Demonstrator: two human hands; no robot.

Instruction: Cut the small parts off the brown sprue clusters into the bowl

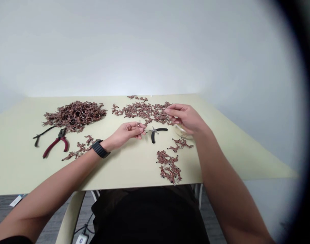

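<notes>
My left hand [126,133] pinches a tiny metal piece [139,125] between its fingertips, just above a pair of black-handled snips [155,133] lying on the table. My right hand [182,118] hangs over a clear glass bowl [181,132], partly hiding it. Its fingertips are drawn together beside a spread of small copper-brown figure-shaped pieces [144,111], and whatever they hold is too small to tell. A larger heap of these pieces [75,116] lies farther left, and a loose group [168,166] lies near the front edge.
Red-handled pliers [55,144] and a black-handled tool [41,135] lie at the left of the pale green table [228,149], near a small scatter of pieces [78,150]. A black band [100,148] circles my left wrist. Beneath the table's front edge is a grey floor with a cable.
</notes>
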